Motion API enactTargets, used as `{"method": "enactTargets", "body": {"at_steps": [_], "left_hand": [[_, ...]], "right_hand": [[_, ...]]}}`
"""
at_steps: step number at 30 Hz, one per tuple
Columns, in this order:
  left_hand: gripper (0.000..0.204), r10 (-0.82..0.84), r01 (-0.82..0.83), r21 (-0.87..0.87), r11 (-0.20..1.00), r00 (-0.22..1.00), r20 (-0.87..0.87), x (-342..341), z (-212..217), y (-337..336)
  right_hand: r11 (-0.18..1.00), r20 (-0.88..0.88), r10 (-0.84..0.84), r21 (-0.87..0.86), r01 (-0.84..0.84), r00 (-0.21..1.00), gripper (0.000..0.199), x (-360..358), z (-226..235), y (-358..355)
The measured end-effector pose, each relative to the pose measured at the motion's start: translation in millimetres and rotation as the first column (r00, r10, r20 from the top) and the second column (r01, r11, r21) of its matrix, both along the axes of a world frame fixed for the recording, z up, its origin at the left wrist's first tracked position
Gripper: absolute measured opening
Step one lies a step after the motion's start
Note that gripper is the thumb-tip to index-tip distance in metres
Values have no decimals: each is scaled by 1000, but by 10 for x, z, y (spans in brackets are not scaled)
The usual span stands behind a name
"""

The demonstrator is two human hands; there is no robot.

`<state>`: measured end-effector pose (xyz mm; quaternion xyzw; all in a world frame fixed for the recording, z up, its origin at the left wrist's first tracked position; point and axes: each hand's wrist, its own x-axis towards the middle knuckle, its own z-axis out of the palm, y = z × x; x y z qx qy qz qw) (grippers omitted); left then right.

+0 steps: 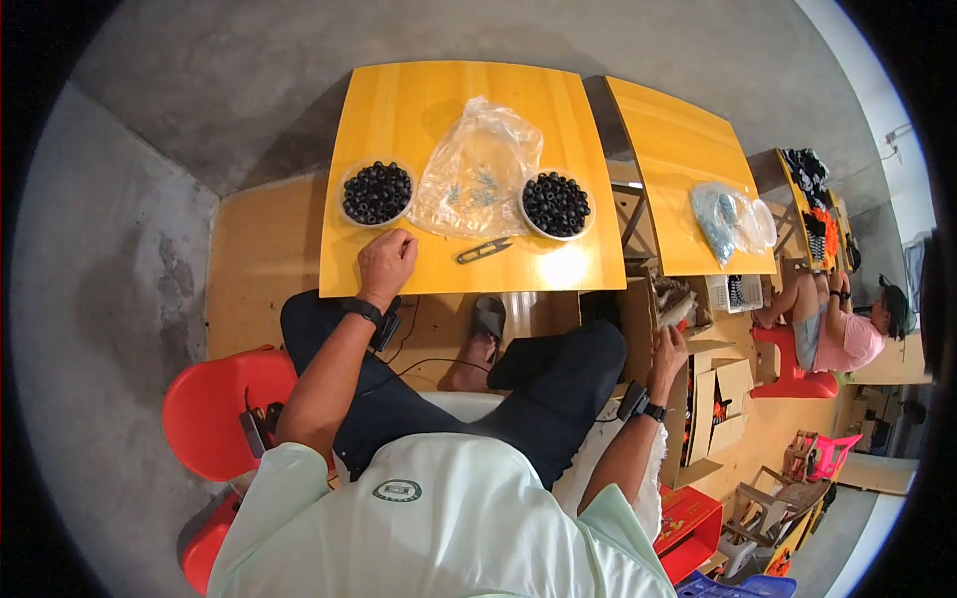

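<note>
My left hand point(387, 263) rests closed at the front edge of the yellow table, its fingers curled in. Just beyond it stands a clear tub of black beads point(377, 193). What the curled fingers hold, if anything, is hidden. My right hand point(669, 355) is lowered off the table's right side, over cardboard boxes. Its fingers are closed beside a whitish piece point(678, 307) that I cannot make out. On the table lie a crumpled clear plastic bag point(482, 164) with small bluish bits, a pair of thread snips point(483, 250) and a second tub of black beads point(556, 205).
A second yellow table point(683, 169) to the right bears a bag of bluish pieces point(715, 221). Open cardboard boxes point(715, 404) stand on the floor by my right arm. A red chair point(224, 411) is at my left. Another person point(842, 337) sits far right. A cable crosses my lap.
</note>
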<state>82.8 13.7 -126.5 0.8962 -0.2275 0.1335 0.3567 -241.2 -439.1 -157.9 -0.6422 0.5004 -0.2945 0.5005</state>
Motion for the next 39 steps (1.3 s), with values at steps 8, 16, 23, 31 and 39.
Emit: {"method": "enactTargets", "body": {"at_steps": [8, 16, 23, 31, 39], "left_hand": [[11, -12, 13, -11, 1000, 998, 61, 11, -38, 31], [11, -21, 21, -27, 999, 1000, 4, -19, 23, -12], [11, -21, 21, -16, 1000, 1000, 7, 14, -4, 13], [13, -13, 15, -60, 998, 1000, 21, 24, -23, -33], [10, -7, 10, -64, 998, 999, 53, 31, -64, 17]], "right_hand": [[740, 17, 665, -148, -656, 746, 21, 1638, 830, 2079], [700, -80, 657, -301, -647, 749, 22, 2309, 819, 2404], [845, 83, 480, -312, -435, 873, 17, 2208, 695, 1799], [726, -41, 627, -331, -603, 778, 16, 2419, 917, 1740], [364, -435, 630, -567, -739, 644, 17, 3063, 624, 2304]]}}
